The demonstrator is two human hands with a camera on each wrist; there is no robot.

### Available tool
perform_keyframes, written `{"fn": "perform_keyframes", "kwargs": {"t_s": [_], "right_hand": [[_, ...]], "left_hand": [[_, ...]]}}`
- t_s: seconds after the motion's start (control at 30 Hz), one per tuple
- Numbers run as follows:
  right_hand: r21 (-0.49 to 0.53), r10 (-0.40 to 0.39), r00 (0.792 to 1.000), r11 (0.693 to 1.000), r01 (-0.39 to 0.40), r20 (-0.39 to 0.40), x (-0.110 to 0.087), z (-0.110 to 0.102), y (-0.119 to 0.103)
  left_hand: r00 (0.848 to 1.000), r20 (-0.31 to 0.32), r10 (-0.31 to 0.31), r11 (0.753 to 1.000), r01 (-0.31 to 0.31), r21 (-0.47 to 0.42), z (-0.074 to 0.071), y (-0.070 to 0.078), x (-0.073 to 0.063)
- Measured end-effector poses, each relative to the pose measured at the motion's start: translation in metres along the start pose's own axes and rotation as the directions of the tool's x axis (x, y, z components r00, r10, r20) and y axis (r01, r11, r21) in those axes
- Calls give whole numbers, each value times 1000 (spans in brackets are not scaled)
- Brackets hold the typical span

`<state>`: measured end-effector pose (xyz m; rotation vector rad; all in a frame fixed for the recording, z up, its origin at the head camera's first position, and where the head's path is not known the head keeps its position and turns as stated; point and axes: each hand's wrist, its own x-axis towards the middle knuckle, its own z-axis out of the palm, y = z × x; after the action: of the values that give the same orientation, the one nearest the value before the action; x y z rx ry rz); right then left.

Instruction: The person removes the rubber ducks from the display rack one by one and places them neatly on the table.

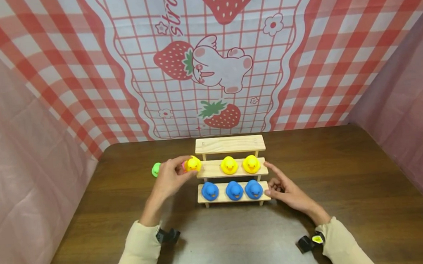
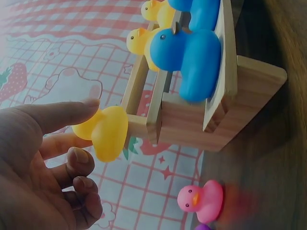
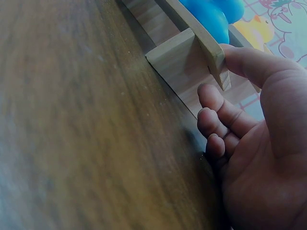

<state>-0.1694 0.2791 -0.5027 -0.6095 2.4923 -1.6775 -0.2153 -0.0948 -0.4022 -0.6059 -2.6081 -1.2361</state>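
My left hand [image 1: 170, 176] pinches a yellow rubber duck [image 1: 193, 164] between thumb and fingers, at the left end of the middle tier of a three-tier wooden shelf [image 1: 229, 144]. In the left wrist view this duck [image 2: 109, 132] is held just off the tier's end. Two more yellow ducks [image 1: 229, 165] sit at the middle and right of that tier. Three blue ducks [image 1: 234, 191] line the bottom tier. My right hand [image 1: 291, 193] is at the shelf's right end, thumb at the bottom tier, index finger stretched to the middle one, other fingers loosely bent.
A green duck [image 1: 156, 169] is partly hidden behind my left hand. The left wrist view shows a pink duck [image 2: 204, 201] on the table with a purple edge [image 2: 203, 227] beside it. A strawberry-patterned cloth [image 1: 285, 72] hangs behind the wooden table [image 1: 330, 172].
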Motion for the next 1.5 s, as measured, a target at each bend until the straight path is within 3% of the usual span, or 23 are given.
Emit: {"fn": "perform_keyframes", "kwargs": {"t_s": [0.23, 0.47, 0.77, 1.13, 1.5], "right_hand": [[4, -7, 1000, 1000, 7, 0, 0, 0, 0], [1, -13, 1000, 1000, 13, 1, 0, 0, 0], [-2, -14, 1000, 1000, 14, -4, 0, 1, -1], [11, -45, 999, 999, 45, -9, 0, 1, 1], [12, -24, 1000, 1000, 24, -6, 0, 1, 1]], "left_hand": [[1000, -18, -4, 1000, 4, 14, -6, -7, -3], [998, -30, -49, 998, 50, 30, -9, -17, -5], [997, -1, -82, 997, 82, 14, -6, -26, -8], [986, 78, -148, 989, 146, 29, 4, -41, -12], [986, 90, -142, 990, 139, 38, 11, -52, -15]]}}
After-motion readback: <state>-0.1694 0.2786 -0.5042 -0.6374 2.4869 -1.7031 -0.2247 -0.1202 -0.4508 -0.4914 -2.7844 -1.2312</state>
